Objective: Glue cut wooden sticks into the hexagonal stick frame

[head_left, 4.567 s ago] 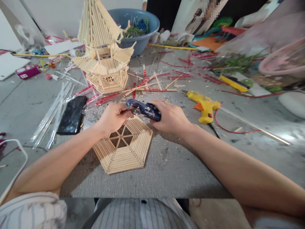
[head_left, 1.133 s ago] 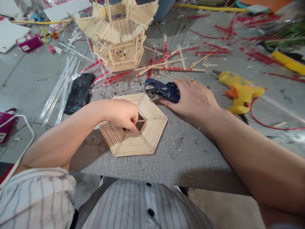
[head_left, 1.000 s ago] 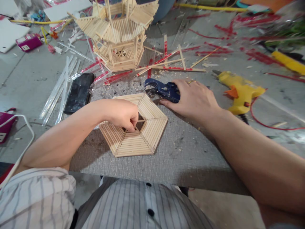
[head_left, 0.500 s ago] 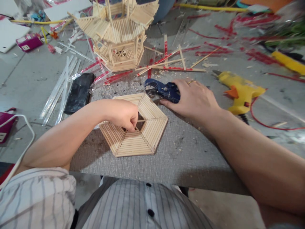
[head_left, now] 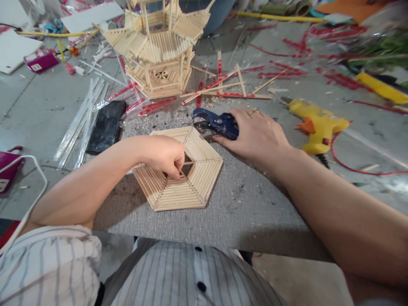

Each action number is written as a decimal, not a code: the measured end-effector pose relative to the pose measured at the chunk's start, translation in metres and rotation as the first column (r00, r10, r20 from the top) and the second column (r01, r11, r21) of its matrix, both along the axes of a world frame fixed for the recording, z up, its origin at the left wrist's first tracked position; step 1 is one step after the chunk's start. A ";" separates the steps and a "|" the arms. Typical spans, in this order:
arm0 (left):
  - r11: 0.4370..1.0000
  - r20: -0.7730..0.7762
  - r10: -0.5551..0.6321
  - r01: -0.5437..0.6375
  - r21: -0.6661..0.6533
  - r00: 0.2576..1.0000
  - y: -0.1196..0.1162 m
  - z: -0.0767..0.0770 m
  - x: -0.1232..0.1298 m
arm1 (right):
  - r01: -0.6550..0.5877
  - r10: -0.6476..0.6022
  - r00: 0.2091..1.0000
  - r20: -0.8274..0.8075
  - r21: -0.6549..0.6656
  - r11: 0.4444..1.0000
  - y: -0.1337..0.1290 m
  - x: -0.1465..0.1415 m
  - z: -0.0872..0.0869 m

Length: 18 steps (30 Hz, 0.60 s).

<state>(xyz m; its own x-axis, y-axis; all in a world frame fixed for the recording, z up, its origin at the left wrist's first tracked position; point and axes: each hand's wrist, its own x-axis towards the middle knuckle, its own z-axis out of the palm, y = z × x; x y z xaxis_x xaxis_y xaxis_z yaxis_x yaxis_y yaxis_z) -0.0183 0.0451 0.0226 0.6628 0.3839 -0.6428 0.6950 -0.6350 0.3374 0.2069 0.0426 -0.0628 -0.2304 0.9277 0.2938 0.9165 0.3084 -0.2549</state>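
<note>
A hexagonal panel of thin wooden sticks (head_left: 204, 182), with a dark opening at its centre, lies flat on the grey board in front of me. Over that opening is my left hand (head_left: 168, 157), its thumb and fingers pinched down at the inner edge. Whatever they grip is hidden. My right hand (head_left: 258, 131) is wrapped round the handles of a dark blue hand cutter (head_left: 216, 123) lying on the board. The cutter's curved jaws point left, just beyond the panel's upper right side.
Behind stands a tiered stick pavilion model (head_left: 162, 46). Loose sticks with red wrapping (head_left: 223, 89) lie near it. A yellow glue gun (head_left: 318, 123) with a red cord is at right. At left are a black phone (head_left: 106, 125), clear glue sticks (head_left: 78, 119) and a purple power block (head_left: 41, 60).
The whole view has shifted slightly. Both hands keep the same positions on the panel and the cutter; nothing has been taken up or let go.
</note>
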 end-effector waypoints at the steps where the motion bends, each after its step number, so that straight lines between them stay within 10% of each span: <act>1: 1.000 0.020 0.011 -0.010 -0.022 1.000 0.001 0.001 -0.002 | -0.004 0.003 1.000 0.012 0.011 1.000 0.000 0.000 -0.001; 5: 0.980 0.237 0.199 -0.188 -0.066 0.951 0.010 0.005 -0.009 | 0.005 -0.006 0.999 0.041 0.031 1.000 0.001 0.000 -0.002; 10: 0.839 0.508 0.529 -0.510 -0.191 0.680 0.016 -0.004 -0.010 | 0.040 -0.041 0.999 0.018 0.015 0.999 -0.002 -0.004 0.006; 18: 0.779 0.712 0.549 -0.576 -0.247 0.437 0.015 -0.017 -0.006 | -0.033 0.042 0.995 -0.089 0.107 0.994 -0.007 -0.006 0.016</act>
